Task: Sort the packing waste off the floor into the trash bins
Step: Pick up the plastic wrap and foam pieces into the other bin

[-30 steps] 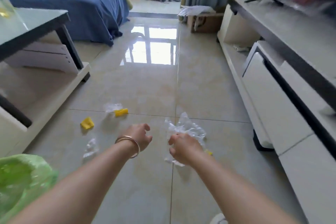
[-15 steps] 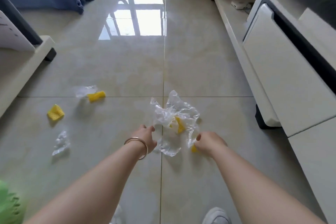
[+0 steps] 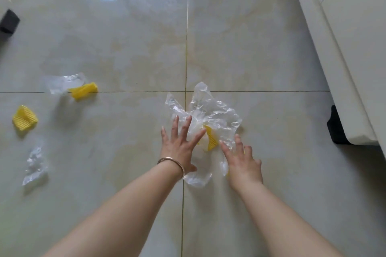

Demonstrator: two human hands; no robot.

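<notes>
We're reaching down w/ both hands to a crumpled clear plastic bag (image 3: 211, 110) lying on the tiled floor (image 3: 129, 48) at the grout cross. Left hand (image 3: 179, 146), bangle (image 3: 172, 162) on wrist, is spread wide, fingers resting on the bag's left part. Right hand (image 3: 242, 160) is spread too, fingertips touching its right edge; neither is gripping anything. A yellow foam piece (image 3: 211, 137) is sitting inside the bag btwn our hands. Further left: yellow foam roll (image 3: 84, 90) touching a clear wrapper (image 3: 62, 83), another yellow foam scrap (image 3: 24, 118), and a small plastic scrap (image 3: 34, 162). White cabinet (image 3: 355, 48) is standing at right.
</notes>
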